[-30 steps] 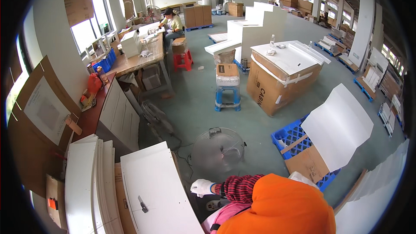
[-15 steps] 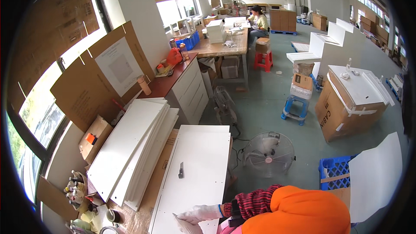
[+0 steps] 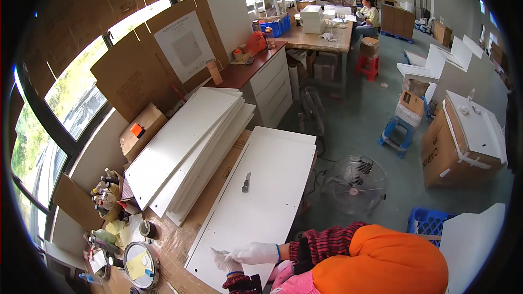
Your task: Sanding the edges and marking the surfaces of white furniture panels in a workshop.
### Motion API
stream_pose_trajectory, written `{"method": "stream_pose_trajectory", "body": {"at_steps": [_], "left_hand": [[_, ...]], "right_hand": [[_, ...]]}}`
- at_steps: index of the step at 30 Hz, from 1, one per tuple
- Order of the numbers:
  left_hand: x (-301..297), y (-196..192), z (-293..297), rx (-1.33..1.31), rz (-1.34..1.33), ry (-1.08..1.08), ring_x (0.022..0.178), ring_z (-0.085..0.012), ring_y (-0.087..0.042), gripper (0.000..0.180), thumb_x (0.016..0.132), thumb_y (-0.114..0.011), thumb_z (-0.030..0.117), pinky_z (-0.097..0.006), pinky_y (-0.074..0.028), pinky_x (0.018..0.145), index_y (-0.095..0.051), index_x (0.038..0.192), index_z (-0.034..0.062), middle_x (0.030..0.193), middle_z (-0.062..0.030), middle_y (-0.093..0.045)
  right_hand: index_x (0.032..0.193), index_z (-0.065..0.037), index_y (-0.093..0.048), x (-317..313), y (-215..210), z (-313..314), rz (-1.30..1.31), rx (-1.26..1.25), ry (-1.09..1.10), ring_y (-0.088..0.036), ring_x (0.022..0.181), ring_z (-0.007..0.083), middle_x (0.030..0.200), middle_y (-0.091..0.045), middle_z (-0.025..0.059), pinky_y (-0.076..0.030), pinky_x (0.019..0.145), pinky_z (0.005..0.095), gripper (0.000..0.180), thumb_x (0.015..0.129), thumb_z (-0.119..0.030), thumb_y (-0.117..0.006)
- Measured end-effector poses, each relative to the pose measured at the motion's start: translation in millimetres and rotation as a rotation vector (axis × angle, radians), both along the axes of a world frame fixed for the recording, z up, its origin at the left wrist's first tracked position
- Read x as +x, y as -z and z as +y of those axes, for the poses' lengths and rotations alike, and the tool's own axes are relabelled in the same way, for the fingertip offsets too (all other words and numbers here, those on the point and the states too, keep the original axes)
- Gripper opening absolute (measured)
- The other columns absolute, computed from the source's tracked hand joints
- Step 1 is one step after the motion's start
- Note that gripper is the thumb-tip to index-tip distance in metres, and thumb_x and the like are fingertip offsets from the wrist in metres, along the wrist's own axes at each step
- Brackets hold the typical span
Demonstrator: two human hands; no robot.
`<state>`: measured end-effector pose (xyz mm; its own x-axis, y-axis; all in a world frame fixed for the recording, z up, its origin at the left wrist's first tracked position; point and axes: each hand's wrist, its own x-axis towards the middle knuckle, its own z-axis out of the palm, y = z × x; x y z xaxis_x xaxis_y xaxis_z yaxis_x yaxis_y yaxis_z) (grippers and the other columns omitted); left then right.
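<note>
A long white panel point(image 3: 267, 163) lies before me on the bench, with small drilled holes along its edges. Over its near end, my two white-gloved hands meet. My left hand point(image 3: 229, 265) has its fingers partly stretched out toward the far left. Coming in from the right, my right hand point(image 3: 256, 253) has its fingers drawn together against the left hand's fingers; whatever may be between them is hidden. Farther up the panel rests a small grey tool with a flat blade point(image 3: 246, 183), apart from both hands.
Left of the panel leans a stack of white boards point(image 3: 182, 147). Bottles point(image 3: 107, 188), a dark jar point(image 3: 147, 229) and a round can point(image 3: 141, 265) crowd the bench's left end. A floor fan point(image 3: 354, 185) stands beyond the right edge. A person point(image 3: 368, 19) sits at a far table.
The view has swung left and lowered, so the scene sits farther right. My left hand has come up into sight against the right one. The bladed tool stays on the panel.
</note>
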<state>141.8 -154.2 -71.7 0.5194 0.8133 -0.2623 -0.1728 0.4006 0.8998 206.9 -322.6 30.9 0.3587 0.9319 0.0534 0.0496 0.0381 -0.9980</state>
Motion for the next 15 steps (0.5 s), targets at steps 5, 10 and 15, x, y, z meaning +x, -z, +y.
{"method": "stream_pose_trajectory", "body": {"at_steps": [5, 10, 15], "left_hand": [[27.1, -27.2, 26.2, -0.066, 0.142, 0.027, 0.050, -0.0139, -0.041, 0.049, 0.102, -0.051, 0.052, -0.032, -0.035, 0.047, -0.047, 0.073, 0.0123, 0.062, 0.0011, -0.048], [55.6, -13.8, 60.1, 0.084, 0.242, -0.233, 0.047, -0.0140, -0.049, 0.052, 0.102, -0.052, 0.052, -0.032, -0.040, 0.043, -0.049, 0.074, 0.0079, 0.058, -0.0040, -0.053], [38.4, -46.6, 67.3, 0.329, 0.423, 0.117, 0.049, -0.0173, -0.058, 0.052, 0.101, -0.054, 0.050, -0.034, -0.047, 0.043, -0.054, 0.081, 0.0018, 0.058, -0.0075, -0.057]], "right_hand": [[0.124, -0.004, -0.064, 9.5, -8.6, -15.0, -0.027, 0.270, -0.005, -0.062, 0.107, 0.0217, 0.116, -0.068, 0.0094, -0.048, 0.098, 0.0332, 0.036, 0.109, -0.030, -0.045], [0.130, -0.004, -0.062, 14.4, 16.4, -40.6, 0.302, -0.075, 0.063, -0.066, 0.104, 0.0181, 0.115, -0.070, 0.0080, -0.052, 0.093, 0.0324, 0.038, 0.109, -0.031, -0.046], [0.136, -0.005, -0.060, 60.4, -98.0, -118.6, 0.250, -0.146, 0.142, -0.067, 0.100, 0.0130, 0.118, -0.069, 0.0063, -0.052, 0.085, 0.0276, 0.035, 0.107, -0.022, -0.052]]}}
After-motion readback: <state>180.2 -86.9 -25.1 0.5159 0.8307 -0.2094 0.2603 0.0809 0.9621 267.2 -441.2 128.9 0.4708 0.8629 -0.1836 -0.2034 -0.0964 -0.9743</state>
